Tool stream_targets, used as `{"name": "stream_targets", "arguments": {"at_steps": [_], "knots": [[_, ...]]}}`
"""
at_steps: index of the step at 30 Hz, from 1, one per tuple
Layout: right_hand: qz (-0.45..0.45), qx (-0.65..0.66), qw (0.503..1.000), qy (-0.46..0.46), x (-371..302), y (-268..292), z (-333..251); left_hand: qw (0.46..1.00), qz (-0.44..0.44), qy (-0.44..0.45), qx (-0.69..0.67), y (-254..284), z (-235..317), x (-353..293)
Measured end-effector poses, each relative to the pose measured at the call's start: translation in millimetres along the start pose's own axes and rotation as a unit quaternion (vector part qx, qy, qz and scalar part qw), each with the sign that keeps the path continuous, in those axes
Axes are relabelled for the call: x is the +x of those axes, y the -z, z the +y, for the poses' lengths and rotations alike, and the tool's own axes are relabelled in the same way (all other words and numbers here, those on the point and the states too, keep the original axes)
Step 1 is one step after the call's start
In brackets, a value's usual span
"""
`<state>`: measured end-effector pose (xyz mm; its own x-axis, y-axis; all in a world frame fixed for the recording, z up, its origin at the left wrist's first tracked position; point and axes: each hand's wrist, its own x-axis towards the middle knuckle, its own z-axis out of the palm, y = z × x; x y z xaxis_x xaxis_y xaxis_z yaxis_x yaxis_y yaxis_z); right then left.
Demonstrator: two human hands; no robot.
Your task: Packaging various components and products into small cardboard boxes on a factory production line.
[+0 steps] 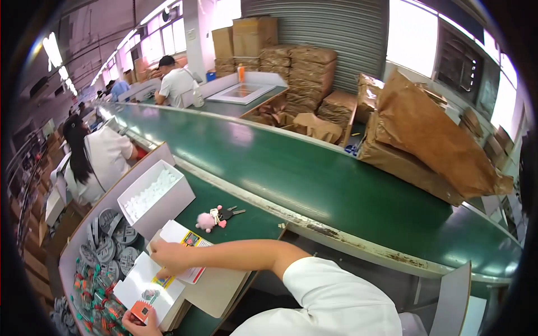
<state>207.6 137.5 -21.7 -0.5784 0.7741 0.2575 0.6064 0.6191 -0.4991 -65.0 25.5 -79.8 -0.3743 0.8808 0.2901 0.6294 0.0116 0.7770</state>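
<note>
Holding orange piece — left hand | right hand — at white card

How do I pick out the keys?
Start from the long green belt, then the green tabletop on its near side. There, just right of the white box of small white pieces, lie the keys. Their fluffy pink charm sets them apart.
</note>
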Motion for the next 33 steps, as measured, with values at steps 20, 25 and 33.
{"name": "stream_targets", "arguments": {"at_steps": [20,25,33], "knots": [[0.169,0.210,0.962,-0.041,17,23,-45,0.992,-0.023,-0.014,-0.127,26,42,-8],[0.244,0.128,0.959,0.065,-9,109,-97,0.894,-0.108,-0.155,-0.407,61,78,13],[0.206,0.207,0.950,0.112,-19,127,-116,0.926,-0.201,-0.315,-0.058,114,159,-4]]}}
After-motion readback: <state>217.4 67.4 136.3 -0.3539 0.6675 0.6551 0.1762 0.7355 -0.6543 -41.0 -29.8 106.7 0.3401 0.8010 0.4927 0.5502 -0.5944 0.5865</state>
